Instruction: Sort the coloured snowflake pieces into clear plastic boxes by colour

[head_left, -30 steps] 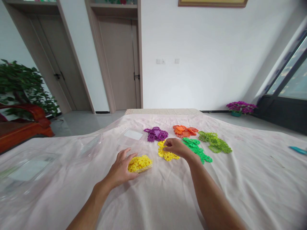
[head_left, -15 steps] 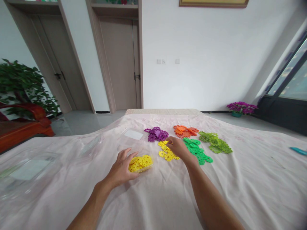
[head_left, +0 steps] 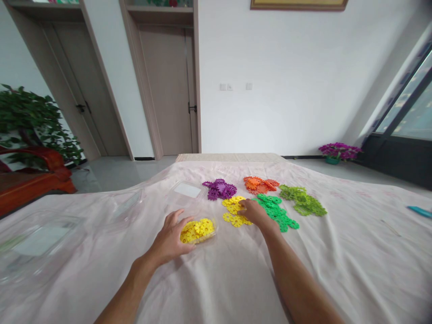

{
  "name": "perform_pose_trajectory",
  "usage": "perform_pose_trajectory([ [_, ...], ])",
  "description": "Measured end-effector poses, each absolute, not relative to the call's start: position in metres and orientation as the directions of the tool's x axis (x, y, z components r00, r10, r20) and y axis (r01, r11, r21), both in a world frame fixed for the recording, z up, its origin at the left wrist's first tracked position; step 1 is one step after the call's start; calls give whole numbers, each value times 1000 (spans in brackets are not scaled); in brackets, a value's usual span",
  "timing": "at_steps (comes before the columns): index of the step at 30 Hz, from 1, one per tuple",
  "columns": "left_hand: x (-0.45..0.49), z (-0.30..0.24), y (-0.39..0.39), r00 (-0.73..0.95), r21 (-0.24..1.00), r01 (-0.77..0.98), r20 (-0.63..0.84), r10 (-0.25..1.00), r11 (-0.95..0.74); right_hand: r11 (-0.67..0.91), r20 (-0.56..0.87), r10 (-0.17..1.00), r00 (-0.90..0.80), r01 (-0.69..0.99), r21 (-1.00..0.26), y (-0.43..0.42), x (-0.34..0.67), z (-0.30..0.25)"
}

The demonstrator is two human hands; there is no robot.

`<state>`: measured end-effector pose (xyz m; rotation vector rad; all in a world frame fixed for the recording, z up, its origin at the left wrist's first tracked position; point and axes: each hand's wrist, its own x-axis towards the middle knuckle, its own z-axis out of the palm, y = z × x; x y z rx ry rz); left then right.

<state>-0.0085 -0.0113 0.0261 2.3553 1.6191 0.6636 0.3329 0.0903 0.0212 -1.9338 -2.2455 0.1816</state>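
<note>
A small clear container (head_left: 212, 233) holding yellow snowflake-shaped plastic pieces (head_left: 197, 229) sits on the pale pink cloth. My left hand (head_left: 170, 237) rests against its left side with the fingers curved round it. A loose pile of yellow pieces (head_left: 232, 208) lies just right of it. My right hand (head_left: 254, 211) lies on that pile's right edge, its fingers bent down onto the pieces. Whether it grips one is hidden.
Piles of purple (head_left: 219, 188), orange (head_left: 259, 183), dark green (head_left: 277, 210) and light green (head_left: 302, 200) pieces lie beyond. Empty clear containers (head_left: 187, 191) (head_left: 37, 238) stand to the left. A teal object (head_left: 419, 211) lies at the far right. Doors and a plant (head_left: 30, 123) stand behind.
My right hand slid a little right and nearer along the yellow pile. My left hand and the container stayed put.
</note>
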Motion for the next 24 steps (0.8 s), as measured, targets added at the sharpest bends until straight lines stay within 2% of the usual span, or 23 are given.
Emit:
perform_pose_trajectory([
  [7,-10,24,-11,300,417,824,252,920,-383,185,116,980,-163,959,-214,89,333,20],
  [11,-10,23,-11,296,422,824,251,922,-379,126,223,972,-75,967,-222,87,330,23],
  [13,-10,24,-11,298,415,828,245,923,-378,140,295,954,-55,950,-278,86,325,24],
  [18,-8,28,-12,299,405,836,230,926,-371,437,500,845,-190,784,-441,73,297,26],
  [22,-7,31,-13,295,419,830,230,927,-368,619,621,740,-257,621,-481,53,264,31],
  [24,-7,31,-13,293,422,829,228,929,-366,675,619,712,-333,568,-471,44,250,35],
])
